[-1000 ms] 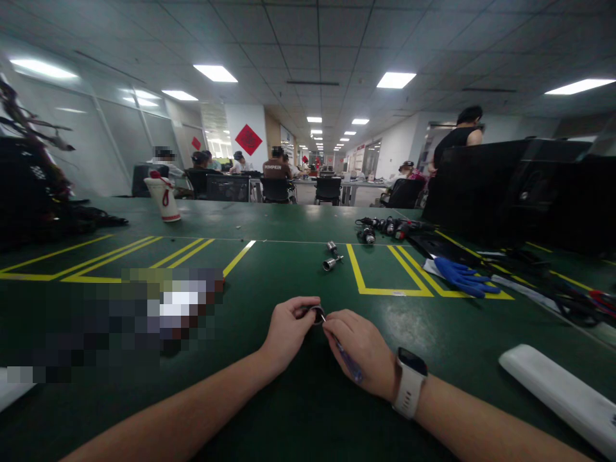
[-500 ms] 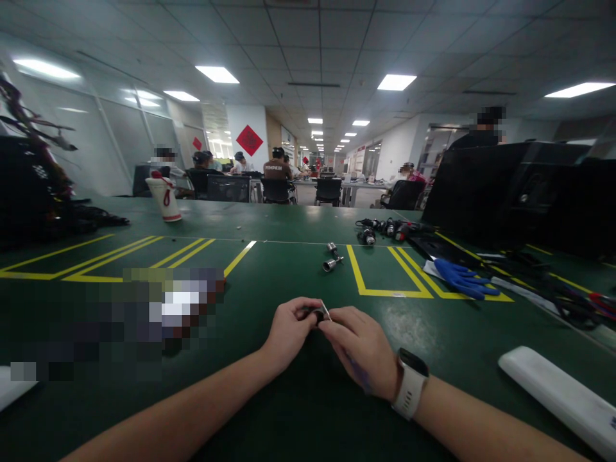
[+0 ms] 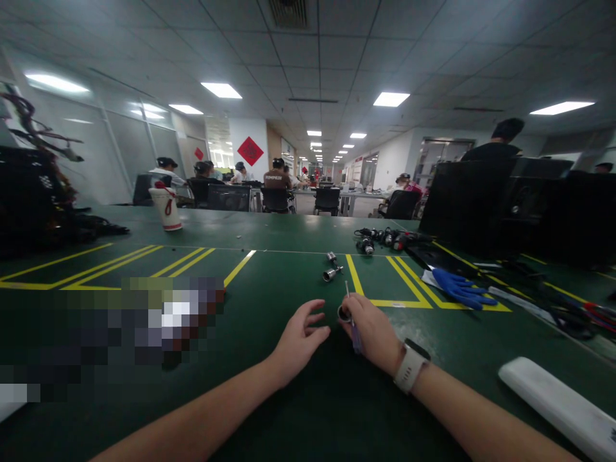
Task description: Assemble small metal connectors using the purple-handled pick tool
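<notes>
Nearest, both forearms (image 3: 212,417) are angled inward over the green table (image 3: 308,423). The left hand (image 3: 301,337) is held released, fingers (image 3: 314,307) half-curled; by the right hand (image 3: 371,328), just beside, a slim purple-handled tool (image 3: 356,340) and small metal ring (image 3: 342,314) are gripped. Beyond, metal fittings (image 3: 329,275) are seen.

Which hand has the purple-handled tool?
The right hand, with the watch at its wrist, holds the tool plus a round metal part; the left hand is open and empty.
</notes>
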`<state>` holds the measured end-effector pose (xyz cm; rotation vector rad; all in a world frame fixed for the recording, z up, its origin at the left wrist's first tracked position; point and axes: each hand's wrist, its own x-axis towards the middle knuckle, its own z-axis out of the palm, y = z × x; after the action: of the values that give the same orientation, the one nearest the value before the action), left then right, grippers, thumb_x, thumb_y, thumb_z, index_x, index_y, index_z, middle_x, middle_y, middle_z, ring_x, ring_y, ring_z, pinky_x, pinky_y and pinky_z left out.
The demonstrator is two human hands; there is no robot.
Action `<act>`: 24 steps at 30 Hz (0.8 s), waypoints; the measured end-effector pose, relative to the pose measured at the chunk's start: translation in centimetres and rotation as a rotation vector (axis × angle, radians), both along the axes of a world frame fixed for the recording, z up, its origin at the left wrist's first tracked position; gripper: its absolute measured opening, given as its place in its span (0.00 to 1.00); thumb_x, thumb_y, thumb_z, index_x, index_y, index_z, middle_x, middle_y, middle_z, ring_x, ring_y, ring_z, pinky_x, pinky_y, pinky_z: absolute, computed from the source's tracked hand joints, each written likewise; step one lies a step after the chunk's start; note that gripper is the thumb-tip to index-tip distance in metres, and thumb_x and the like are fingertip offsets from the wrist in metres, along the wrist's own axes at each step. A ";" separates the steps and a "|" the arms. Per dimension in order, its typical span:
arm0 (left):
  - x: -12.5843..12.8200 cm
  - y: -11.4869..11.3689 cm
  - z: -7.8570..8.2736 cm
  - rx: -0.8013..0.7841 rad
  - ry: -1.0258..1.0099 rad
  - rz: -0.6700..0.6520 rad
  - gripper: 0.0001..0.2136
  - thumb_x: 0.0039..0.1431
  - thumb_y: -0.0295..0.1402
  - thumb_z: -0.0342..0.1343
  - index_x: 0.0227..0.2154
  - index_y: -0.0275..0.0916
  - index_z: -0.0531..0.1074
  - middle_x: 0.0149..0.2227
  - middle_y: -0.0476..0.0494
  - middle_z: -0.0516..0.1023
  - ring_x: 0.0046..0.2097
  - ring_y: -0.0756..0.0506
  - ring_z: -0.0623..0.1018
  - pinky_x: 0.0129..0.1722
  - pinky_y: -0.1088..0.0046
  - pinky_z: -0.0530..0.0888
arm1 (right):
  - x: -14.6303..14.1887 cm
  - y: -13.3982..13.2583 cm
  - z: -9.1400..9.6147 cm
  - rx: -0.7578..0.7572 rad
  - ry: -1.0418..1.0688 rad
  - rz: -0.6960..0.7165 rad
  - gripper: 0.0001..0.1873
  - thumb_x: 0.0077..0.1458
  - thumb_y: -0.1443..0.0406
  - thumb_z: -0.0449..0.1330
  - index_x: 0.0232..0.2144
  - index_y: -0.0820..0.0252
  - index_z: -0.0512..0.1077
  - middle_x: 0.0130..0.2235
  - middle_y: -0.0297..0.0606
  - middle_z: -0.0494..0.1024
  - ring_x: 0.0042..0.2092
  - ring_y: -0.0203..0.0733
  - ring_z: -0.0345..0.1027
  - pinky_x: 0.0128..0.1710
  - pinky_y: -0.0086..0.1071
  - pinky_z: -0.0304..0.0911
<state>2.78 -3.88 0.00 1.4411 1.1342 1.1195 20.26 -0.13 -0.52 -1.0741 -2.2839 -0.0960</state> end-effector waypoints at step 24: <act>3.4 15.7 -1.0 0.224 0.910 0.359 0.14 0.59 0.34 0.51 0.47 0.36 0.65 0.48 0.41 0.70 0.44 0.43 0.74 0.41 0.59 0.72 | 8.8 12.6 -2.3 -0.113 -0.032 -0.410 0.14 0.58 0.63 0.55 0.45 0.63 0.66 0.46 0.41 0.70 0.43 0.42 0.68 0.41 0.41 0.66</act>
<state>6.15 11.80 -1.01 2.0664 2.0031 0.8300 29.03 12.44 -2.81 -1.5990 -2.0846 -0.1498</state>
